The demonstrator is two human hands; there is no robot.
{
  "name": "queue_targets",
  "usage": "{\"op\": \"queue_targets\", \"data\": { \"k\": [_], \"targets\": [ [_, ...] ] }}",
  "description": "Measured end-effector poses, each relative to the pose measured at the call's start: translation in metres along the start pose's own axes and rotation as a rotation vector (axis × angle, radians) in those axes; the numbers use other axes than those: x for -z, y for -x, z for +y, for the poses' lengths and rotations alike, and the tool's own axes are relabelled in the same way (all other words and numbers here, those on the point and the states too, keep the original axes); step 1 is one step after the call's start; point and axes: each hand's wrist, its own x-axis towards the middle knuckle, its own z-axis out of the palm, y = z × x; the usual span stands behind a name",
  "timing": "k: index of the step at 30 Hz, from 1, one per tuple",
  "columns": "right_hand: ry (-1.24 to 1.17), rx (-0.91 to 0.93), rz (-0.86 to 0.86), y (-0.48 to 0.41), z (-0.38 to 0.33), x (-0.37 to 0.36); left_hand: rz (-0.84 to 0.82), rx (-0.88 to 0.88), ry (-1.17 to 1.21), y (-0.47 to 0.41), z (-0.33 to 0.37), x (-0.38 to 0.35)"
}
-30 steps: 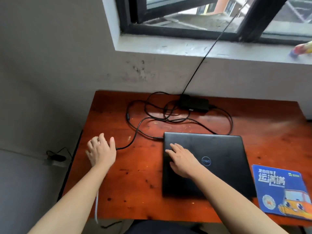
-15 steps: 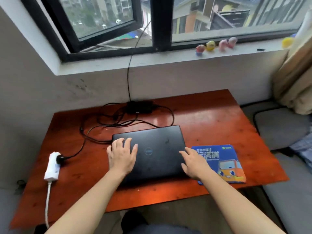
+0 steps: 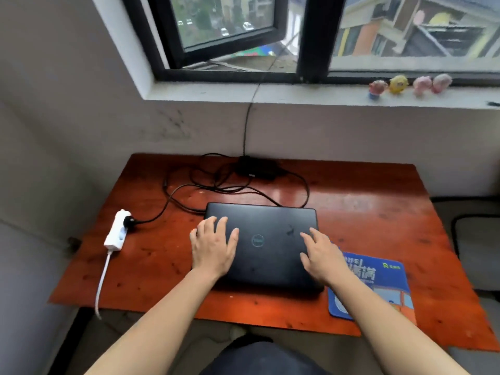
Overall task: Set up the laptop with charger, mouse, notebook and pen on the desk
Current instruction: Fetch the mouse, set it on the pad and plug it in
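— Both palms lie flat with fingers spread, gripping nothing: our left hand (image 3: 213, 246) on the left part of the closed laptop (image 3: 261, 243), our right hand (image 3: 320, 255) at its right edge.

— So the laptop sits mid-frame under both hands, on the desk (image 3: 378, 212)?

— Yes, the power strip (image 3: 117, 230) at left, the charger (image 3: 257, 167) above, the blue pad (image 3: 378, 282) lower right. We should probably steady the base and lift the near lid edge slowly, minding the cable.
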Motion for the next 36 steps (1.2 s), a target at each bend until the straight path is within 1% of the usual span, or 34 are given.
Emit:
{"op": "queue_targets", "data": {
  "k": [3, 5, 7, 9, 12, 13, 14, 16, 17, 22, 24, 27, 31, 34, 36],
  "targets": [
    [0.120, 0.139, 0.019, -0.028, -0.035, 0.016, 0.105, 0.090, 0.059, -0.007, -0.029, 0.011],
    [0.191, 0.241, 0.024, -0.049, -0.062, 0.023, 0.146, 0.214, 0.085, -0.004, -0.052, 0.019],
    [0.213, 0.329, 0.044, -0.063, -0.091, 0.030, 0.193, 0.338, 0.082, 0.010, -0.073, 0.028],
    [0.245, 0.454, 0.060, -0.071, -0.130, 0.027, 0.245, 0.467, 0.055, 0.037, -0.100, 0.036],
    [0.237, 0.621, 0.049, -0.069, -0.183, 0.019, 0.276, 0.623, 0.002, 0.084, -0.129, 0.046],
    [0.226, 0.690, 0.040, -0.064, -0.202, 0.013, 0.293, 0.689, -0.020, 0.106, -0.138, 0.049],
    [0.208, 0.720, 0.038, -0.061, -0.214, 0.009, 0.300, 0.722, -0.030, 0.119, -0.142, 0.052],
    [0.159, 0.830, 0.002, -0.046, -0.249, -0.005, 0.339, 0.862, -0.074, 0.166, -0.150, 0.059],
    [0.131, 0.902, -0.037, -0.030, -0.271, -0.017, 0.358, 0.958, -0.097, 0.198, -0.154, 0.064],
    [0.076, 1.162, -0.159, 0.046, -0.362, -0.068, 0.398, 1.200, -0.245, 0.329, -0.162, 0.089],
    [0.050, 1.221, -0.203, 0.083, -0.392, -0.080, 0.424, 1.284, -0.292, 0.376, -0.166, 0.101],
    [0.067, 1.385, -0.238, 0.145, -0.433, -0.095, 0.480, 1.452, -0.284, 0.440, -0.179, 0.119],
    [0.125, 1.562, -0.222, 0.213, -0.502, -0.119, 0.569, 1.580, -0.303, 0.515, -0.215, 0.139],
    [0.142, 1.607, -0.207, 0.269, -0.562, -0.140, 0.618, 1.634, -0.341, 0.573, -0.241, 0.154],
    [0.157, 1.682, -0.221, 0.316, -0.594, -0.156, 0.640, 1.692, -0.359, 0.613, -0.247, 0.165]
  ]
}}
